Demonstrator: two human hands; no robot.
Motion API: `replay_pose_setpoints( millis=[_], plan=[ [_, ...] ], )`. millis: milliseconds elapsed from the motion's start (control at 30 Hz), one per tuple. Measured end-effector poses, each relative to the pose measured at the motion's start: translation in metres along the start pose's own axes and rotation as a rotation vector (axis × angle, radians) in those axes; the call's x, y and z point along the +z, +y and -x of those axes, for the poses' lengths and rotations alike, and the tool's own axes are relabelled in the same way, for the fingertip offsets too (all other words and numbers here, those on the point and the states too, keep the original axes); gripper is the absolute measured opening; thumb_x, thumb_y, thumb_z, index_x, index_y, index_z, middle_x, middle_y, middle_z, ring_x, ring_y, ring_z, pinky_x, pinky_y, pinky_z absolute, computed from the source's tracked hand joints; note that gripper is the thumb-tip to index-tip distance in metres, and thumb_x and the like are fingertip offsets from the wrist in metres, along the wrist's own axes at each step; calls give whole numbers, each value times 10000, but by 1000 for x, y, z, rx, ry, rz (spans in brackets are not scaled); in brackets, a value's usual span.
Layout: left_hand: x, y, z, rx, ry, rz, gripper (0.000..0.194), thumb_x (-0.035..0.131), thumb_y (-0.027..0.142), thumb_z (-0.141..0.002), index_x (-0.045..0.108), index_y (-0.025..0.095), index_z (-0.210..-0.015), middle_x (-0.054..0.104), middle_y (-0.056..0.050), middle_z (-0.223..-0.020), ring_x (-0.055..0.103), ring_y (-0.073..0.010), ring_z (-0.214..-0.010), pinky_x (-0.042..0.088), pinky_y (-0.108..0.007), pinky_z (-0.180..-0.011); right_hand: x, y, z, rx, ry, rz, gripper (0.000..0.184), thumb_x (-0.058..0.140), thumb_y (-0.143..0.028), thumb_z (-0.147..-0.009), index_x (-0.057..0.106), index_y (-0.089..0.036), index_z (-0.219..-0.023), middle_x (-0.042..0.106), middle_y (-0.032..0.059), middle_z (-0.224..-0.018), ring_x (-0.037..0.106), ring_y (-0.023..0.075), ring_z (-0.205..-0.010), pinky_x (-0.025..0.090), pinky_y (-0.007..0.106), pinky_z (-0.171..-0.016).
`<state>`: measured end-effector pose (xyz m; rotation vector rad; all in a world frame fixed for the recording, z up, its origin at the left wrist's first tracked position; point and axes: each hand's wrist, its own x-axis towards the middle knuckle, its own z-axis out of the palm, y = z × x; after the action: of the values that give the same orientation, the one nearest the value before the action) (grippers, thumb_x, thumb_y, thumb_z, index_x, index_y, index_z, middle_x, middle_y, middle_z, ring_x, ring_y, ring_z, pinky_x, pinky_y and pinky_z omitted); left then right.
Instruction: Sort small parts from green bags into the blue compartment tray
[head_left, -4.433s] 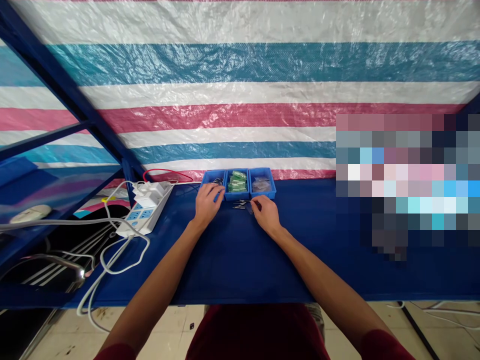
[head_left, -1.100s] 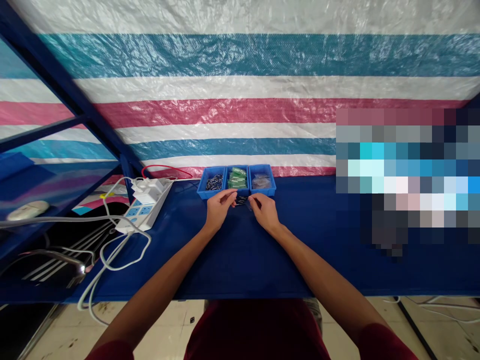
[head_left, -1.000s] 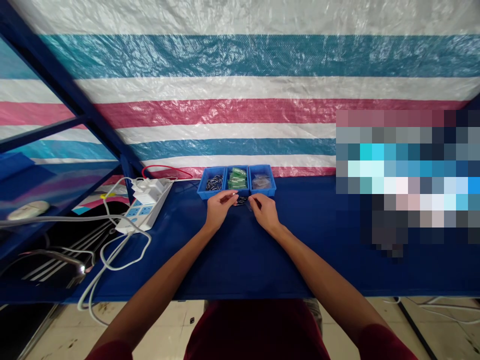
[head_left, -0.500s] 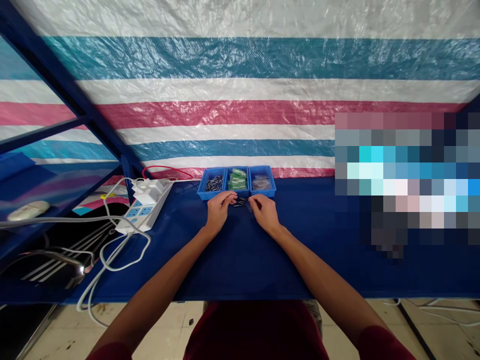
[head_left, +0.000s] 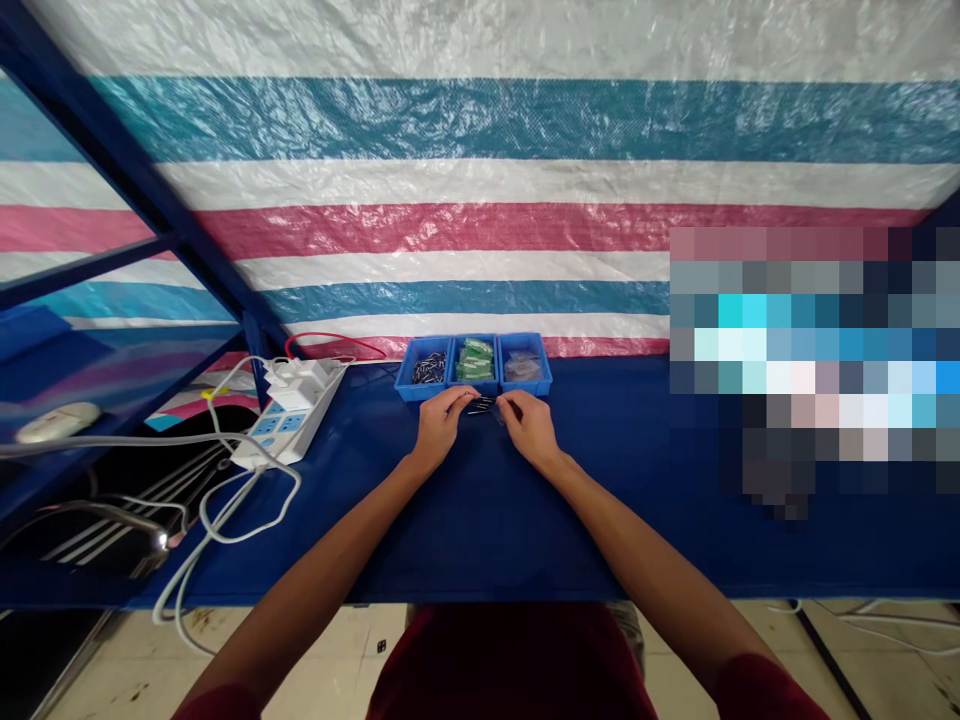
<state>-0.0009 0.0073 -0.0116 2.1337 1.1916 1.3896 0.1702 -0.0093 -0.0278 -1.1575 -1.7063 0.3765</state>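
Note:
My left hand is closed in a pinch just in front of the blue bins; whatever its fingertips hold is too small to make out. Opposite it, my right hand pinches a small clear plastic bag, only faintly visible. Between the hands lie several small dark screws. Just behind, the left bin holds many loose dark screws. Green packets fill the middle bin, and clear plastic bags lie in the right bin.
On the left of the blue table stands a white power strip with plugged-in adapters and looping white cables. A striped plastic sheet hangs behind. Blue frame bars rise at the left. The right side is blurred out.
The fingertips of my left hand have shifted slightly down and toward me, and the dark screws between my hands show a little more. My right hand stays in nearly the same place.

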Motion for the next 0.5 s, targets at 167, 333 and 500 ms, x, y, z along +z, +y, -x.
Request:
replay_pose_setpoints(
  millis=[167, 333, 500],
  plan=[
    [1, -1, 2, 19, 37, 21, 242, 503, 311, -917, 690, 174, -847, 714, -38, -833, 663, -162, -776, 519, -265, -768, 0, -1, 0, 5, -1, 0, 293, 419, -326, -931, 647, -185, -812, 647, 33, -734, 557, 152, -623, 411, 264, -623],
    [2, -2, 2, -52, 30, 92, 207, 571, 299, -877, 703, 176, -978, 687, -9, -713, 623, -125, -610, 518, -247, -677, -1, -2, 0, 9, 1, 7, 290, 423, -322, -929, 647, -180, -810, 643, 32, -727, 555, 150, -619, 407, 262, -625],
    [3, -1, 2, -153, 74, 227, 237, 630, 335, -833, 679, 171, -997, 663, 5, -668, 548, -90, -483, 468, -211, -506, -1, -2, 0, 20, 0, 7, 305, 414, -334, -932, 651, -184, -812, 643, 33, -722, 557, 151, -617, 411, 263, -622]
  ],
)
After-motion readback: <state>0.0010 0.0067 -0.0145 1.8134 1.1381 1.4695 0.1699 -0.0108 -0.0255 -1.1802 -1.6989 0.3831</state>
